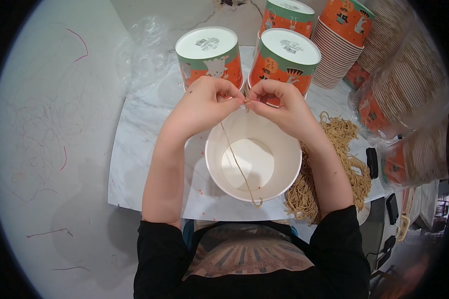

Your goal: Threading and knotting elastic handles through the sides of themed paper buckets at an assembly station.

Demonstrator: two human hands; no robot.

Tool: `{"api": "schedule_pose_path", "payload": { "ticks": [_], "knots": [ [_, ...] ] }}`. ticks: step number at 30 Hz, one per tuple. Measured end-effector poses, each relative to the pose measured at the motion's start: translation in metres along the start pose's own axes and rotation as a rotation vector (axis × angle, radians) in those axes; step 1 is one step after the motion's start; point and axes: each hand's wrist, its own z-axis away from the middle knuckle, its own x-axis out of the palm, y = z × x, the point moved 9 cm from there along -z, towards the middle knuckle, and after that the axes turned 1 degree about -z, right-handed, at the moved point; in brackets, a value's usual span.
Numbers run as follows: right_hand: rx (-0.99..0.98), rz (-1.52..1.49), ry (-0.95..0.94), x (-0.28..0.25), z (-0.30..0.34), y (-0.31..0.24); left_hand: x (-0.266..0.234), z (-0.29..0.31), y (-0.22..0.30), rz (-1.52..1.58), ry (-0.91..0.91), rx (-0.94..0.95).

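Above the far rim of an open white paper bucket [287, 159], my left hand [197, 102] and my right hand [283, 105] meet, thumb and forefinger pinched on each. Between the fingertips is a thin tan cord [238, 163]; the exact spot where they grip it is partly hidden by the fingers. One length of it hangs down across the bucket's mouth to the near rim, where its end curls. A loose heap of similar tan cords [345, 139] lies to the right, partly under my right forearm.
Two upside-down orange and green buckets [207, 47] [290, 50] stand just beyond my hands. Behind them are stacked buckets [334, 57], and more stacks in clear plastic [401, 89] fill the right. A black object [371, 163] lies beside the cords. Crumpled clear plastic [145, 52] sits back left.
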Motion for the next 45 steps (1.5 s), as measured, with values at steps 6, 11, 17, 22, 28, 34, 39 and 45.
{"api": "schedule_pose_path", "payload": {
  "ticks": [6, 11, 17, 22, 28, 34, 39, 45],
  "knots": [
    [0.007, 0.060, 0.018, 0.000, 0.002, -0.007, 0.000, -0.003, -0.001, 0.025, 0.060, 0.022],
    [-0.067, 0.227, 0.049, -0.001, 0.005, -0.018, -0.001, -0.004, -0.001, 0.070, 0.089, 0.026],
    [-0.117, 0.323, 0.038, 0.002, 0.005, -0.020, -0.006, -0.002, -0.004, 0.095, 0.059, -0.059],
    [0.012, 0.080, 0.035, -0.001, 0.003, -0.002, -0.013, -0.002, -0.010, 0.124, 0.064, -0.098],
    [0.137, 0.127, -0.033, 0.000, 0.003, 0.010, -0.013, -0.002, -0.012, 0.171, 0.053, -0.118],
    [0.161, 0.076, -0.080, 0.002, 0.004, 0.007, -0.012, -0.003, -0.017, 0.154, 0.048, -0.114],
    [0.196, 0.045, -0.157, 0.003, 0.009, 0.006, -0.005, -0.004, -0.019, 0.050, -0.035, -0.112],
    [0.236, 0.030, -0.249, 0.011, 0.011, 0.000, 0.002, -0.003, -0.014, 0.159, -0.021, -0.092]
  ]
}}
